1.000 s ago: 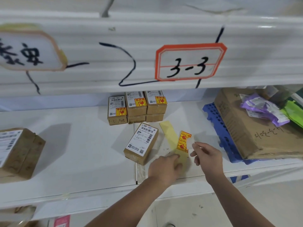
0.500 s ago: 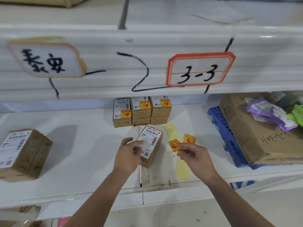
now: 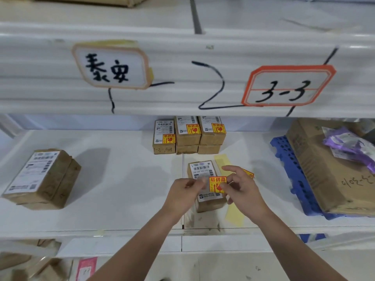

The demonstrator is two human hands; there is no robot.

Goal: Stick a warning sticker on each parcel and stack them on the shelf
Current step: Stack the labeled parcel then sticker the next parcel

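Sticker (image 3: pixel 217 184), red and yellow, sits flat over the white label of the small brown parcel (image 3: pixel 207 187), its printed top towards the shelf (image 3: pixel 121 179) back, pinched at its right edge by the right hand (image 3: pixel 242 189). Left hand (image 3: pixel 183 194) closes thumb and fingers on the parcel's left side, steadying it, though whether they also touch the sticker's edge is hard to tell. Parcel lies flat near the shelf front, long axis running front to back, tilted slightly, with the yellow backing strip (image 3: pixel 235 214) just beside it.

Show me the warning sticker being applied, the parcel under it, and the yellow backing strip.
warning sticker (image 3: pixel 217 184): head view, centre of its printed face.
parcel (image 3: pixel 200 168): head view, on its white shipping label.
yellow backing strip (image 3: pixel 235 217): head view, lower bare end beside the parcel.
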